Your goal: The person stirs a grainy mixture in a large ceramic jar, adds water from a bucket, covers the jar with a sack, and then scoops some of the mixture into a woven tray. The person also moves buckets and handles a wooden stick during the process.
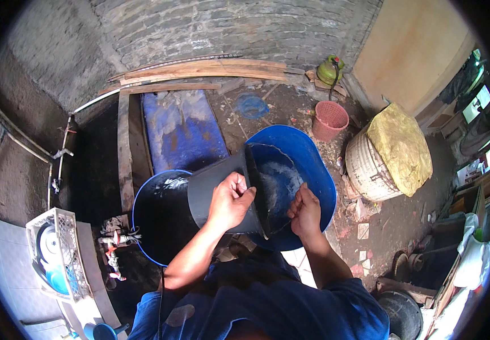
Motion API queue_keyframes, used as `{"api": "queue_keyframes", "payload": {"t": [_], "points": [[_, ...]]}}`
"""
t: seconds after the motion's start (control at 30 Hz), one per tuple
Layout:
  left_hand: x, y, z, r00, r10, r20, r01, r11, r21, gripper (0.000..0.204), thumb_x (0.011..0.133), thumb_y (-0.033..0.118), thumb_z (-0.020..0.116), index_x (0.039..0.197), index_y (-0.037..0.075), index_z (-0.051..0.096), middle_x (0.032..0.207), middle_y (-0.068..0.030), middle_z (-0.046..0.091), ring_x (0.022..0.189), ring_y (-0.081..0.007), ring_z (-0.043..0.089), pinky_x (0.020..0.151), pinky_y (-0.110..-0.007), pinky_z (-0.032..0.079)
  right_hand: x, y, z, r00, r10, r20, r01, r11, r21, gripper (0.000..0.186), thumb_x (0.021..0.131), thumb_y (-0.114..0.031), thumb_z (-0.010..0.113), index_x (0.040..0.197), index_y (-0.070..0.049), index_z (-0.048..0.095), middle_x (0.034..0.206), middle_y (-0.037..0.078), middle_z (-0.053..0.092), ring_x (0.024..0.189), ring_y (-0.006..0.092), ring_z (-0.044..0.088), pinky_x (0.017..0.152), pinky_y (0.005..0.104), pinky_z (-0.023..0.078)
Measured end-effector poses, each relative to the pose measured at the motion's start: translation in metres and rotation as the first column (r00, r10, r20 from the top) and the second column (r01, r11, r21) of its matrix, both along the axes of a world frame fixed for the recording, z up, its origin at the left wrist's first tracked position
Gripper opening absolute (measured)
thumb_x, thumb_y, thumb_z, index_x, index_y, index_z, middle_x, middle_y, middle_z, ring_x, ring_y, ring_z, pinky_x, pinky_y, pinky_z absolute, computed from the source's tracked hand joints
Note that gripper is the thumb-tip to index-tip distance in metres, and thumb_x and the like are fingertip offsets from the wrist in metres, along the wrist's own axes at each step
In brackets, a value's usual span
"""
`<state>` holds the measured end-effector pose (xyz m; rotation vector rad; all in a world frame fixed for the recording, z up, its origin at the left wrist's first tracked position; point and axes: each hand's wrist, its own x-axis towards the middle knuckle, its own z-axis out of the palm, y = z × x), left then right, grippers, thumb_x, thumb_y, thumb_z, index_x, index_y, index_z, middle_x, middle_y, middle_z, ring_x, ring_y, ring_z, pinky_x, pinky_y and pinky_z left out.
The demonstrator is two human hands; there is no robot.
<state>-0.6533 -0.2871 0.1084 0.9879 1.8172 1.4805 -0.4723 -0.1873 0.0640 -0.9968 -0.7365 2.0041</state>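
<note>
A dark grey bucket (214, 190) is tilted on its side, its mouth turned right over a large blue tub (320, 164). Whitish, rippled water (279, 178) shows inside the tub. My left hand (232, 201) is closed at the bucket's rim, its fingertips partly hidden. At the mouth's right side, my right hand (306, 211) is closed in a pinch on the bucket's thin wire handle (290, 158). Left of the bucket stands a dark round barrel (163, 226) with a blue rim, close to my left forearm.
A pipe with red-handled taps (113, 246) reaches the barrel's left side. Beyond the tub are a pink basket (330, 120), a green gas cylinder (329, 71) and a covered white drum (370, 164). A blue board (182, 133) and wooden planks (205, 69) lie toward the brick wall.
</note>
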Motion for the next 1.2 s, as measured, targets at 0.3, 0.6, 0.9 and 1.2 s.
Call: {"api": "queue_keyframes", "payload": {"t": [0.3,0.6,0.9,1.2], "points": [[0.011,0.015,0.032,0.929,-0.189,-0.318,0.187,0.982,-0.038,0.024,0.085,0.010,0.070,0.079,0.007,0.048,0.059,-0.0042,0.052,0.050,-0.0125,0.050,0.048,-0.030,0.038,0.001,-0.014,-0.042,0.975,-0.178,-0.137,0.186,0.981,0.055,0.042,0.105,-0.041,0.043,0.072,-0.014,0.048,0.058,0.000,0.041,0.051,0.0150,0.040,0.059,0.0347,0.041],[0.034,0.017,0.022,0.638,-0.360,-0.680,0.434,0.898,-0.068,0.015,0.082,0.016,0.066,0.085,0.007,0.055,0.077,-0.0151,0.062,0.073,-0.0350,0.065,0.059,-0.047,0.049,-0.008,-0.051,-0.081,0.942,-0.180,-0.284,0.098,0.955,-0.279,0.059,0.102,-0.059,0.029,0.087,-0.009,0.055,0.082,0.009,0.060,0.084,0.0254,0.059,0.080,0.0397,0.047],[-0.066,-0.028,0.014,0.972,-0.023,-0.233,0.050,0.993,0.110,0.014,0.087,0.004,0.060,0.083,0.008,0.047,0.066,0.0027,0.043,0.058,-0.0070,0.048,0.050,-0.028,0.039,-0.039,-0.025,-0.080,1.000,0.017,-0.024,-0.012,0.979,0.202,0.040,0.099,-0.048,0.051,0.099,-0.009,0.059,0.092,0.006,0.061,0.085,0.0210,0.060,0.084,0.0387,0.048],[-0.179,-0.167,-0.038,0.787,0.233,0.571,-0.508,0.770,0.386,0.012,0.091,0.009,0.061,0.085,0.011,0.051,0.077,0.0058,0.051,0.067,-0.0041,0.047,0.062,-0.021,0.038,-0.154,0.002,-0.033,0.797,0.595,0.103,-0.595,0.803,-0.034,0.054,0.094,-0.018,0.061,0.144,-0.022,0.040,0.114,-0.002,0.059,0.070,0.0087,0.059,0.051,0.0226,0.041]]}}
